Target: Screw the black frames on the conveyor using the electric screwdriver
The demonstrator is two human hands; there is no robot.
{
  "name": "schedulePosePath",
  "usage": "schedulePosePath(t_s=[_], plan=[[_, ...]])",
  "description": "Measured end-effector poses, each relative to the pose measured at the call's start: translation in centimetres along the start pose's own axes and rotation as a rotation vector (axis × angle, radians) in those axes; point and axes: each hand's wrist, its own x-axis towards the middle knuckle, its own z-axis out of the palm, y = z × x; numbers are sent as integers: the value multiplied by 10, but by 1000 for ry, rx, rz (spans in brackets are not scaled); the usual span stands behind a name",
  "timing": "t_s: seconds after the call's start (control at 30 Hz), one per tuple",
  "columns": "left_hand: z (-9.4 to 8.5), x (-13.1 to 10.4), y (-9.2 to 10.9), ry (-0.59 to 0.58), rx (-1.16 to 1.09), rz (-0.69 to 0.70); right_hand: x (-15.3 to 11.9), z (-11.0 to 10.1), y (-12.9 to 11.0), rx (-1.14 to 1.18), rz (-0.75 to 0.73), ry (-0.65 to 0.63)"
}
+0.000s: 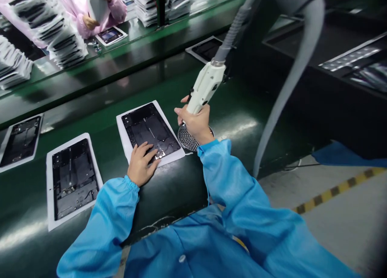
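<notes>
My right hand [196, 121] is wrapped round a white electric screwdriver [204, 86], its grey hose running up and away. The driver's tip is hidden behind my hand. Under that hand lies a round metal dish with a perforated top [188, 138], beside the right edge of a black tablet housing [145, 125]. The housing rests on a white foam sheet [123, 139] on the green belt. My left hand [142, 163] lies spread on the near left corner of the housing, fingers apart, beside a small connector part.
More black tablet housings lie on white sheets to the left [75, 177], at the far left [21, 141] and behind the screwdriver [207, 49]. A co-worker in pink [96, 12] sits across the belt, near stacks of wrapped parts [54, 28]. A grey hose [290, 88] hangs at right.
</notes>
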Motion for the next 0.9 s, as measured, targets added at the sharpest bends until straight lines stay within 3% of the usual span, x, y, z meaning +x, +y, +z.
schedulePosePath(t_s=[0.5,0.77,0.9], plan=[[0,-1,3,0,63,-108,-2,7,3,-17,61,-22],[-2,-1,1,-4,34,-111,-3,7,2,-28,58,-38],[-6,2,-5,-70,-39,-46,-3,5,-4,-31,14,2]])
